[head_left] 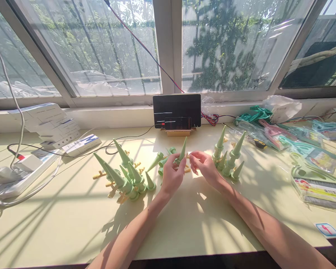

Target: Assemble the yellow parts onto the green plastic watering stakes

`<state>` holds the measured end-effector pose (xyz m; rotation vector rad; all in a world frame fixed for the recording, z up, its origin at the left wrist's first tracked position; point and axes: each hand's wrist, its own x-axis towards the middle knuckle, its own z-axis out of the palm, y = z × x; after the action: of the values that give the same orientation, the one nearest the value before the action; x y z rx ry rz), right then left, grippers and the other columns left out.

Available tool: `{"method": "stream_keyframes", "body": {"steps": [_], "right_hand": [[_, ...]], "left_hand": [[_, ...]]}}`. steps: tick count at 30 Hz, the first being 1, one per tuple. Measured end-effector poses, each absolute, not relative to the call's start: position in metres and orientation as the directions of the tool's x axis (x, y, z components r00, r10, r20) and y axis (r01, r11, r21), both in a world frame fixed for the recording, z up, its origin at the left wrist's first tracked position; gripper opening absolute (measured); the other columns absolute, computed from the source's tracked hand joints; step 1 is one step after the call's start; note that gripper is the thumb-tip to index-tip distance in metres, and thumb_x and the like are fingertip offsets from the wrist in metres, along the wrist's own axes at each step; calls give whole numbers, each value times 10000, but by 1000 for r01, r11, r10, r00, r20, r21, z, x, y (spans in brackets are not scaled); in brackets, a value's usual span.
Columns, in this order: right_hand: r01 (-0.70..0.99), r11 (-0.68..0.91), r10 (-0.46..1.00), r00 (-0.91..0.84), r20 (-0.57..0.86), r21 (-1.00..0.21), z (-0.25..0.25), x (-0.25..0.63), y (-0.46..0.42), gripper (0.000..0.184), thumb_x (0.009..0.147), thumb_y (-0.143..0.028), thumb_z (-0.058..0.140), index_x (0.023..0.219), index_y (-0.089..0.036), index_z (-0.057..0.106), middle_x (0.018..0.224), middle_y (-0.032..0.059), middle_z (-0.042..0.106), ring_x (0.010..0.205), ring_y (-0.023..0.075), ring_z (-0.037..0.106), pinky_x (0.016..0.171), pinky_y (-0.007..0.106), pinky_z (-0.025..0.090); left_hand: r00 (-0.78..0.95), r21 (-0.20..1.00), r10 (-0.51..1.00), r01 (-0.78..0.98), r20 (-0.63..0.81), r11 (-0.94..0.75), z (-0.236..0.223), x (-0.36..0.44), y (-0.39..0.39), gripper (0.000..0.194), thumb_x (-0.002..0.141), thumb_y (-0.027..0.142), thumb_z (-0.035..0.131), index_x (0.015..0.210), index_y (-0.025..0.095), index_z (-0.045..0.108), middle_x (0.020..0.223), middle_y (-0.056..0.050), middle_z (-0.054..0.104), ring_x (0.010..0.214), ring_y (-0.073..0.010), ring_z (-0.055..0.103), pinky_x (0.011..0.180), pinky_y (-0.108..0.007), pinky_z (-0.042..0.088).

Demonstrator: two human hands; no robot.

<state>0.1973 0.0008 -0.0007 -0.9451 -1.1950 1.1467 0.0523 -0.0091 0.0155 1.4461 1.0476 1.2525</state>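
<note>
My left hand (pixel 172 173) is closed round the base of a green cone-shaped spike (pixel 182 150) that points up. Beside it, my right hand (pixel 204 165) pinches a small tan valve piece (pixel 188 156) at the spike's side. To the left, a pile of green spikes (pixel 123 175) with tan fittings lies on the pale yellow table (pixel 184 220). A few more spikes (pixel 161 161) lie just behind my left hand. To the right stands a group of upright green spikes (pixel 228 158).
A black screen (pixel 177 110) with a phone (pixel 178 123) on a stand sits at the window sill. White boxes (pixel 56 129), a power strip (pixel 19 173) and cables lie at left. Packaged teal and pink goods (pixel 305 153) cover the right side.
</note>
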Motion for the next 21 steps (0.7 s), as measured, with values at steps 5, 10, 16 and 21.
{"method": "stream_keyframes", "body": {"steps": [5,10,16,21], "right_hand": [[-146,194,980,-23,199,-970,-1,198,2,440,834,-572,678,754,-152,575,506,-43,490,419,91,445,395,241,340],[-89,197,980,-16,200,-976,-2,198,3,505,817,-632,658,655,-170,537,455,-50,464,380,81,418,392,235,327],[-36,236,971,-18,237,-971,-6,197,5,527,838,-626,633,587,-183,496,439,-50,452,376,78,425,392,228,328],[-23,276,961,-10,276,-961,-4,196,3,424,854,-562,649,702,-174,569,496,-58,478,391,77,435,396,231,353]], "left_hand": [[163,986,973,24,162,-168,18,52,-10,287,860,450,650,973,190,608,534,53,530,399,-75,450,380,-190,335],[211,987,966,24,148,-156,15,50,-7,256,879,438,630,934,191,601,510,55,518,412,-78,446,425,-202,367],[216,992,970,32,110,-120,14,49,-6,239,875,421,625,905,185,606,527,47,527,427,-82,448,442,-213,373],[177,994,978,-12,110,-110,14,50,-5,214,855,396,640,846,183,615,580,48,516,445,-74,449,441,-212,375]]}}
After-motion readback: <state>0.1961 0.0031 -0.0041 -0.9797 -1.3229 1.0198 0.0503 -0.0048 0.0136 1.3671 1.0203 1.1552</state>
